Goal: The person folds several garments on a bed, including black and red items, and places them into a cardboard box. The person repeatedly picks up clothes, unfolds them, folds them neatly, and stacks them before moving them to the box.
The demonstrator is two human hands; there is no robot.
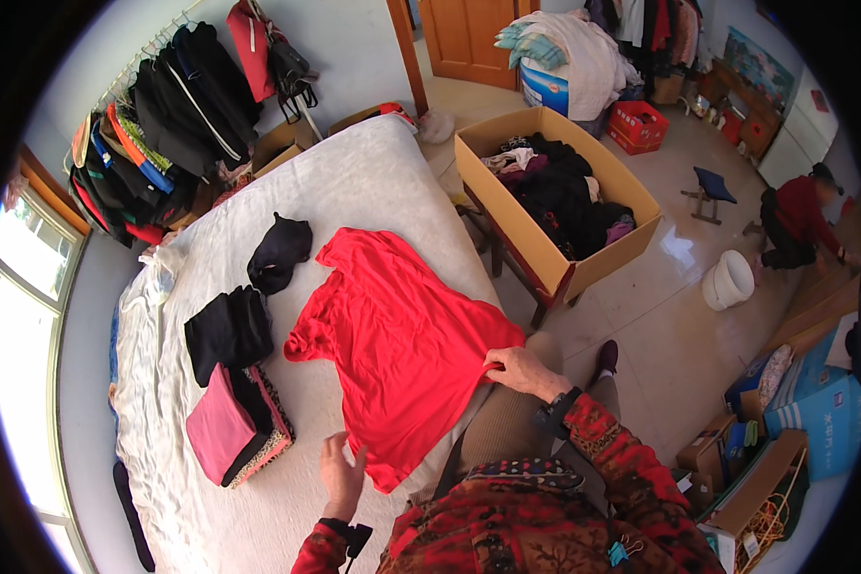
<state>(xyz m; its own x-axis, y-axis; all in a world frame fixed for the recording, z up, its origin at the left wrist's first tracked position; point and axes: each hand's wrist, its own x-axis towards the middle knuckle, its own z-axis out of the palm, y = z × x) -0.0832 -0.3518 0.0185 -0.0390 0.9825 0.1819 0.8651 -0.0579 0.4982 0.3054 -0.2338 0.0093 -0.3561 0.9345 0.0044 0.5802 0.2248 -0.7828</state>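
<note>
A red short-sleeved shirt [402,316] lies spread on the white-covered bed [201,531], its hem toward me. With my right hand [528,373] I pinch the hem's right corner, at the bed's edge by my leg. My left hand [342,475] is beside the hem's left corner, fingers apart and holding nothing. Left of the shirt sits a stack of folded clothes with a pink garment [217,426] on top. Behind that stack lie a folded black garment [228,333] and a black bra-like piece [279,252].
A large cardboard box [614,251] full of dark clothes stands on a support beyond the bed. To its right are a blue-seated stool [714,184], a white bucket [728,280] and a crouching person [796,225]. Clothes [187,91] hang along the left wall. Boxes [813,421] crowd the lower right.
</note>
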